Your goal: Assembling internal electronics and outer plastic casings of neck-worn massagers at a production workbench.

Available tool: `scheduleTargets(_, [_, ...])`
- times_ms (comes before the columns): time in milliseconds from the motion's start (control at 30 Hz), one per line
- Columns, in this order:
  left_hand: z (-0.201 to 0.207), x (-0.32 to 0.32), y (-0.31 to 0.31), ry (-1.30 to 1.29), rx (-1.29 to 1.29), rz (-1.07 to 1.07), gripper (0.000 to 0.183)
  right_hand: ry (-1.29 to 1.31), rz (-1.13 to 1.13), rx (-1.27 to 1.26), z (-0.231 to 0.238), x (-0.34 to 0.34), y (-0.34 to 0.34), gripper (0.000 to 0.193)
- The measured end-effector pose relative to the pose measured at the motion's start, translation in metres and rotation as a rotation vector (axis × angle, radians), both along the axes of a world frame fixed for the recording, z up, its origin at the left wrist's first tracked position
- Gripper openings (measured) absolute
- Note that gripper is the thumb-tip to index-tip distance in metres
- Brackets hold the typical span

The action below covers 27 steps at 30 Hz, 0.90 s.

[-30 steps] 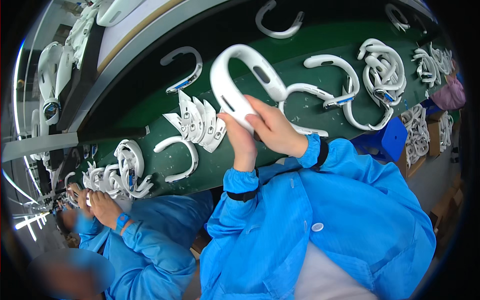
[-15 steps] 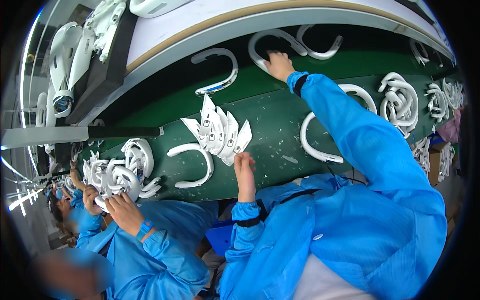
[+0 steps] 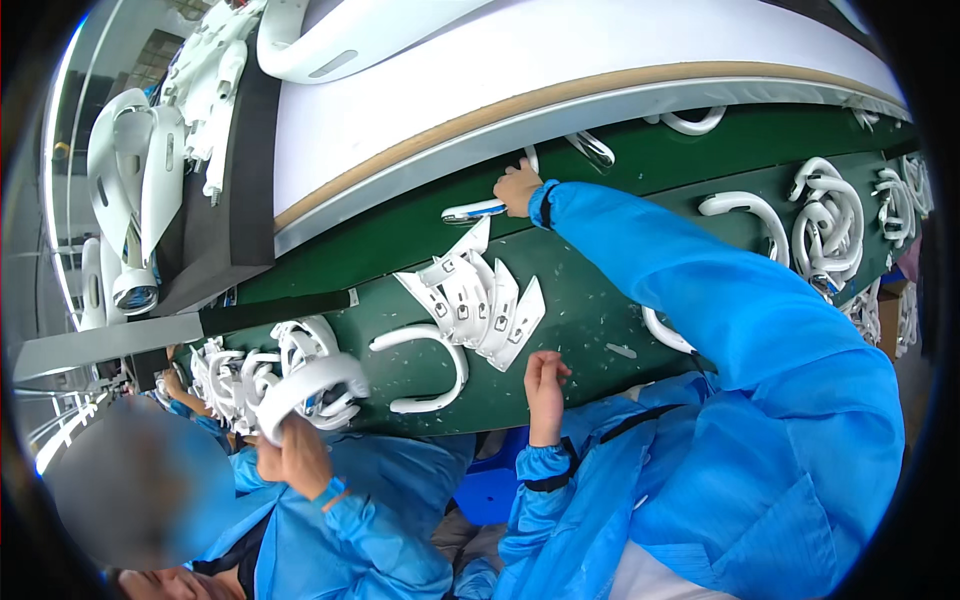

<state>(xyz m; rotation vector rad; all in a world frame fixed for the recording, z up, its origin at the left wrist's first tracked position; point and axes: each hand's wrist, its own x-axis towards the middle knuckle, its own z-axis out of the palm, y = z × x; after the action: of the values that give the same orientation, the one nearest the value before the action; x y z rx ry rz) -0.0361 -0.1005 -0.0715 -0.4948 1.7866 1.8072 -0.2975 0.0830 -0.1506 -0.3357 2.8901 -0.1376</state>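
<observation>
At the far side of the green bench, my right hand closes around the curve of a white C-shaped plastic part. The hand covers the middle of that part, and the bench's raised shelf hides some of it. My left hand hovers at the near edge with fingers loosely curled and apart, holding nothing. Beyond it to the left lies a fanned stack of white pointed flat pieces with small dark marks. Another white C-shaped part rests just nearer than the stack.
A co-worker's hand at left lifts a curved white part beside a heap of similar ones. More white curved parts are piled at right. A white shelf overhangs the back. White scraps dot the green bench.
My right hand has moved left from one curved part at the back to the C-shaped part nearer the stack. The co-worker has raised a curved part. The whole view has shifted.
</observation>
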Motion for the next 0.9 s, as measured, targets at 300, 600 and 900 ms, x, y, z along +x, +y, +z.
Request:
scheduleTargets(300, [-0.008,-0.008,0.017,0.015,0.067,-0.107,0.02,-0.294,-0.26,-1.282,0.101,0.048,0.039,0.038])
scheduleTargets(600, [0.046,-0.024,0.099,0.247,0.894,-0.253,0.065,-0.227,-0.737,-2.511,0.163,0.234,0.035,0.028])
scheduleTargets(900, [0.067,-0.028,0.128,0.216,0.763,-0.003,0.042,-0.655,-0.566,-2.126,0.168,0.341,0.065,0.016])
